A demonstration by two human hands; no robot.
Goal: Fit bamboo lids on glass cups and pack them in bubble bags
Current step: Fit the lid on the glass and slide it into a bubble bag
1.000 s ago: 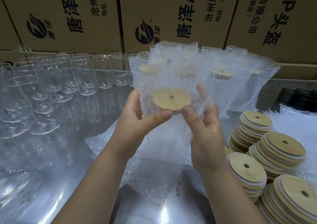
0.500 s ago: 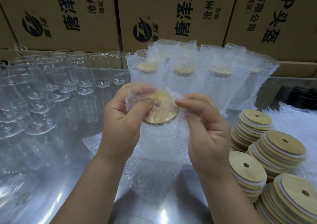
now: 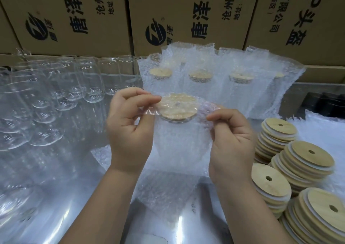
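A glass cup with a bamboo lid (image 3: 177, 106) stands inside a bubble bag (image 3: 179, 146) at the centre of the metal table. The bag's top is folded flat over the lid. My left hand (image 3: 128, 131) pinches the folded bag edge at the lid's left side. On the lid's right, my right hand (image 3: 231, 143) pinches the other bag edge between thumb and forefinger. Behind stand several packed cups in bubble bags (image 3: 220, 79). Stacks of loose bamboo lids (image 3: 298, 161) lie at the right.
Rows of bare glass cups (image 3: 61, 96) fill the left of the table. Printed cardboard boxes (image 3: 186, 14) form a wall at the back. Flat bubble bags (image 3: 321, 131) lie under the lid stacks. A dark object (image 3: 324, 103) sits at far right.
The bag's open top, held upright above the lid a second ago, has been folded down over the lid. Both hands shifted outward to the lid's sides and pull the fold flat.
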